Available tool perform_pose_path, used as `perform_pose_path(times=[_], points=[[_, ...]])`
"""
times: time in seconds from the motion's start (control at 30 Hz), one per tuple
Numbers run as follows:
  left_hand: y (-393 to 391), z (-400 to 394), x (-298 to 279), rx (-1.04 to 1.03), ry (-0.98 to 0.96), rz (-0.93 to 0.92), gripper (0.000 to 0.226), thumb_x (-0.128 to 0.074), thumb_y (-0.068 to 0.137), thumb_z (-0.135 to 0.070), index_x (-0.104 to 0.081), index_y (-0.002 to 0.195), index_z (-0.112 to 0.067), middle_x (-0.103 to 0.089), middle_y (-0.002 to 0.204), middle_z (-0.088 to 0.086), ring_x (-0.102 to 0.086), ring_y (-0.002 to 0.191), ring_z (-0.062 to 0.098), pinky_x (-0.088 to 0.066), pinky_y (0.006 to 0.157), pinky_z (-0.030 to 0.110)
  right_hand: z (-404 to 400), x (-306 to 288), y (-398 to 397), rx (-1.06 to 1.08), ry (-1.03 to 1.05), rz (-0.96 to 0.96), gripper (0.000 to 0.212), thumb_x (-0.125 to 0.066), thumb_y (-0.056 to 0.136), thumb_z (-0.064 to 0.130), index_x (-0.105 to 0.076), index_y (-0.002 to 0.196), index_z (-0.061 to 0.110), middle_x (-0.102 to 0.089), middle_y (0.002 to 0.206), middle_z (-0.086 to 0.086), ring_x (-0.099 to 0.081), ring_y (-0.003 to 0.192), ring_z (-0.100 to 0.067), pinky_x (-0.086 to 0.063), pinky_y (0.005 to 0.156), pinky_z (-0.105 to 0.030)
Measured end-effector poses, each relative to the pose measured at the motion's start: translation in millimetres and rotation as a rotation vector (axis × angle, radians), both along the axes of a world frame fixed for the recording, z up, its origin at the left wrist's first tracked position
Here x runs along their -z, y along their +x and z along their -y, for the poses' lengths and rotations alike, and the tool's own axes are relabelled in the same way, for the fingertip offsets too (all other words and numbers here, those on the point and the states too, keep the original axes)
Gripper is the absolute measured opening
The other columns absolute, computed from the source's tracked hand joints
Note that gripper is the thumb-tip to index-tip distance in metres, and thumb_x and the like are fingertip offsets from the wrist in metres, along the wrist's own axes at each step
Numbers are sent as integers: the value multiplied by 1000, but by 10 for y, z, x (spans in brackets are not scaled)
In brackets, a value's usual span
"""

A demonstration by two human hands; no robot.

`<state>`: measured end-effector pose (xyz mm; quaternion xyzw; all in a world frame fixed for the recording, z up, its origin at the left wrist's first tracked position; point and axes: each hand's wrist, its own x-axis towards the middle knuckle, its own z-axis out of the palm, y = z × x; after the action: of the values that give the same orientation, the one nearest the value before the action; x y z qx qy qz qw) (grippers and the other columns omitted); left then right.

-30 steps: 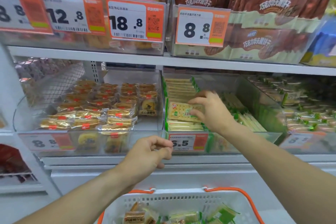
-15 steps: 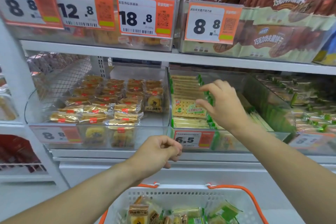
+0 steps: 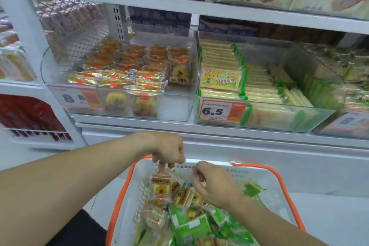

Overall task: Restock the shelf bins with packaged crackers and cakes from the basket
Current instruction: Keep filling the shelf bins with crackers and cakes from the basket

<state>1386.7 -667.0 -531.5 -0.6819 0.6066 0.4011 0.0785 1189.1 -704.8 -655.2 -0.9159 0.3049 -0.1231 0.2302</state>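
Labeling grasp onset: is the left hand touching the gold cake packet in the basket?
Touching. The head view shows the left hand with fingertips pinching the top edge of the upright gold cake packet over the basket, no gap visible.

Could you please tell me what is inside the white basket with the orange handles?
The white plastic basket holds gold-wrapped cakes and green cracker packets. Both hands cover part of the pile, and lower layers are hidden.
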Motion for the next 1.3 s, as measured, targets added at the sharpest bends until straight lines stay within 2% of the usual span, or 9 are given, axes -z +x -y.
perform_pose_path(times=[0.13, 0.37, 0.43, 0.57, 0.67, 0.77, 0.9, 1.1, 1.3], points=[[28, -22, -45, 5, 30, 3, 34, -48, 104, -37, -64, 116, -8, -74, 105, 3, -69, 73, 18, -48, 58, 26, -252, 639, -6, 182, 259, -229, 20, -58, 89, 45, -48, 99, 31, -51, 91, 13, -53, 80, -9, -47, 70, -29], [38, -36, -28, 45, 77, 18, 36, -48, 104, -40, -60, 120, -10, -73, 107, 2, -74, 88, 25, -51, 63, 29, -663, 1061, 45, 544, 644, -104, 56, -78, 79, 53, -39, 112, 30, -63, 93, 18, -62, 84, 0, -51, 72, -25], [47, -26, -31, 48, 80, 19, 37, -47, 104, -40, -60, 121, -9, -72, 109, 3, -74, 92, 27, -51, 65, 29, -655, 1101, 162, 635, 715, -25, 63, -80, 80, 46, -36, 122, 29, -66, 91, 14, -65, 80, -4, -52, 67, -24], [46, -26, -38, 56, 78, 31, 37, -47, 104, -41, -60, 122, -10, -72, 108, 2, -74, 92, 25, -52, 67, 30, -526, 1151, 329, 805, 1010, 37, 40, -86, 74, 10, -52, 94, 11, -69, 75, -7, -63, 58, -18, -56, 61, -33], [46, -39, -33, 75, 79, 38, 39, -47, 104, -42, -60, 123, -10, -71, 108, 2, -74, 91, 24, -54, 70, 31, -340, 1045, 269, 770, 1157, -70, 15, -75, 73, -10, -66, 84, -4, -62, 64, -16, -60, 50, -22, -59, 70, -40], [36, -38, -33, 82, 82, 44, 40, -47, 104, -42, -59, 124, -10, -71, 111, 3, -74, 92, 24, -54, 70, 31, -87, 659, 140, 557, 1173, -336, 33, -82, 74, -3, -70, 104, -12, -74, 83, -19, -74, 72, -23, -62, 82, -39], [49, -41, -58, 70, 89, 50, 40, -47, 104, -42, -58, 124, -10, -70, 113, 4, -74, 93, 24, -54, 68, 31, 208, -254, 47, 266, 1212, -550, 39, -72, 85, -8, -58, 121, -5, -73, 84, -15, -72, 64, -15, -61, 66, -24], [79, -70, -61, -24, 130, 54, 60, -41, 102, -57, -59, 123, -3, -71, 109, 3, -74, 73, 20, -59, 72, 31, 352, -1134, -262, 305, 1217, -232, 37, -72, 81, -13, -54, 112, -2, -73, 84, -20, -73, 71, -24, -61, 66, -26], [-82, -105, 10, -366, 92, -493, 51, -47, 103, -45, -58, 117, 3, -67, 103, 17, -73, 87, 31, -63, 76, 41, 170, -1354, -406, 389, 1429, 120, 28, -64, 82, -13, -58, 108, -4, -72, 83, -17, -73, 73, -21, -62, 69, -27]])
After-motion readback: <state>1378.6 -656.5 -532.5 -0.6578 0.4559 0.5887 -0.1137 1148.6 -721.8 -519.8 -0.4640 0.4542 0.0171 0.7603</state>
